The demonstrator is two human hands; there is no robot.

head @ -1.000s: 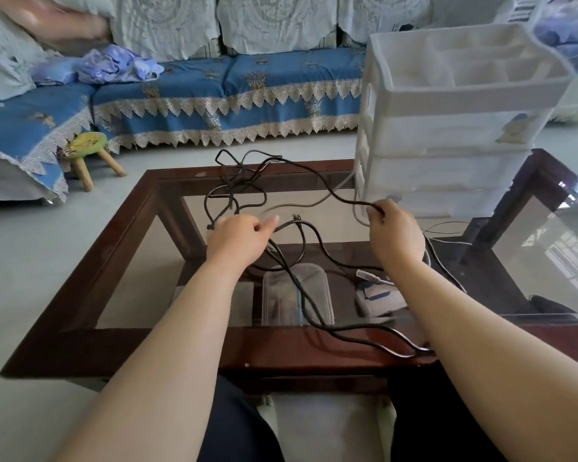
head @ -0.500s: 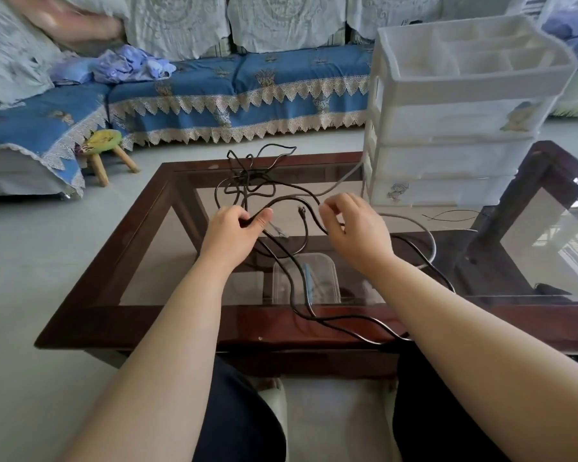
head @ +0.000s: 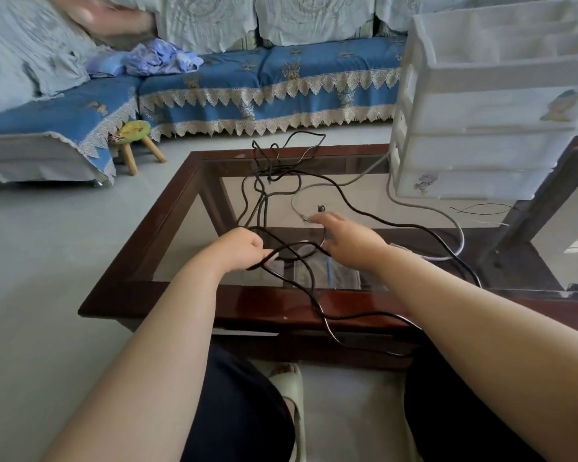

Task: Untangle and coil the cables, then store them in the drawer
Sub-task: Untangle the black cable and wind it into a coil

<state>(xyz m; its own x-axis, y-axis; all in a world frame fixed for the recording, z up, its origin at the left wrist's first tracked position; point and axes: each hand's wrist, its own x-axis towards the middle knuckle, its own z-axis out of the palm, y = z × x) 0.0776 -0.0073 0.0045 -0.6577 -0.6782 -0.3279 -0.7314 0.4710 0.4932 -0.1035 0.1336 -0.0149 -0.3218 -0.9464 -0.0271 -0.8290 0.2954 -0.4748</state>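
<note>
Over glass table (head: pixel 364 195), left hand (head: pixel 239 248) still pinching black cable (head: pixel 377 216), right hand (head: pixel 346 241) now spread, reaching forward

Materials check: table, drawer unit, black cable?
Coffee table: glossy dark-red wood frame with glare streaks, clear glass top showing the shelf below. Drawer unit: translucent white plastic, likely. Black cable: matte, flexible sheath, probably rubber or PVC.

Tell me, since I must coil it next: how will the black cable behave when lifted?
Probably floppy: the black cable sags in loose curves across the table and droops over its near edge. Likely to snag, since it knots up at the far side and crosses the grey cable. Seems light: the left hand lifts a loop with a fingertip pinch.
</note>
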